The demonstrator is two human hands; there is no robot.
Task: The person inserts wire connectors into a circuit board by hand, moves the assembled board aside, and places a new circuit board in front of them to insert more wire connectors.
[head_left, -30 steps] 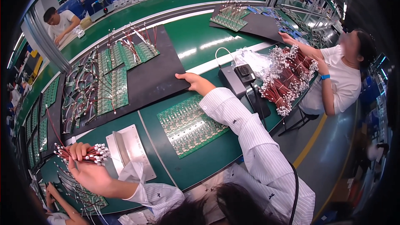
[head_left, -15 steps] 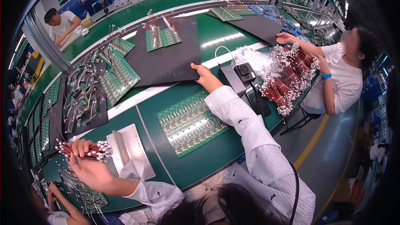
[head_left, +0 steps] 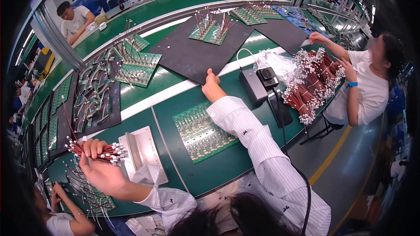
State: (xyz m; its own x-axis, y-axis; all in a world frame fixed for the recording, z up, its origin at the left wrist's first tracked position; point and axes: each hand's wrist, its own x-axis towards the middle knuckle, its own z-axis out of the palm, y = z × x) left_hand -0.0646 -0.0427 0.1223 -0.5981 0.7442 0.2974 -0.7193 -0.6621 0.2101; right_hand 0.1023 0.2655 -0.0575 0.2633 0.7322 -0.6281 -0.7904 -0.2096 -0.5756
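Note:
My left hand [head_left: 105, 172] is closed round a bundle of red wires with white connectors [head_left: 114, 152] at the lower left. Beside it on the green bench lies an angled metal plate [head_left: 142, 148]. My right hand [head_left: 211, 85] reaches forward and pinches the near corner of a black sheet [head_left: 186, 59]. Two small circuit boards with upright wires [head_left: 213, 32] rest on the far part of that sheet. A bare green circuit board panel [head_left: 203, 135] lies on the bench, partly behind my right forearm.
Wired boards [head_left: 138, 67] lie left of the sheet. To the right are a black power adapter [head_left: 253, 88], clear plastic bags [head_left: 276, 64] and a heap of red wire bundles [head_left: 313, 81]. A co-worker [head_left: 361, 74] sits at the right; another person's arm [head_left: 70, 209] shows lower left.
The black sheet has turned and shifted in my right hand's grip, carrying its boards to the right. My left hand still holds the wire bundle. The whole view has shifted slightly.

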